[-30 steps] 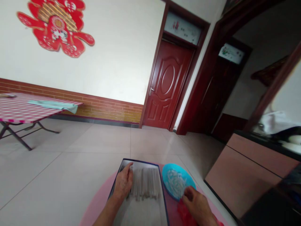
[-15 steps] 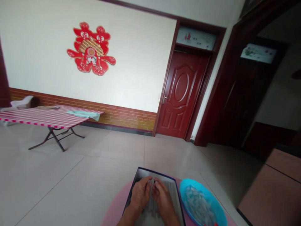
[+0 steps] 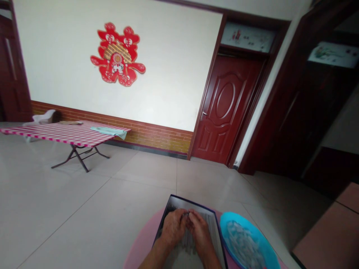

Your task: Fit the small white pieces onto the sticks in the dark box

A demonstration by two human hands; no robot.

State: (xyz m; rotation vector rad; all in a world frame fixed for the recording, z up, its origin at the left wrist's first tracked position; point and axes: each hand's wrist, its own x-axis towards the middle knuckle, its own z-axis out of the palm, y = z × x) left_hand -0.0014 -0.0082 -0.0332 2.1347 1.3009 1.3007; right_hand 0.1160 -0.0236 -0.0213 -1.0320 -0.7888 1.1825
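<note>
Left hand (image 3: 174,226) and right hand (image 3: 200,231), curled, meet over strips (image 3: 209,223) in the box (image 3: 183,202); whether they grasp anything cannot be told. The bowl (image 3: 226,217) stands beside the box's right edge; leftward, the tabletop (image 3: 140,239) ends in a curve. Beyond: floor (image 3: 134,194), door (image 3: 226,101).

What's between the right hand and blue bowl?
Head view: thin grey strips, the box's right wall, then a sliver of pink surface separate right hand and blue bowl.

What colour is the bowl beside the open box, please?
The bowl is bright blue, best seen in the head view.
</note>
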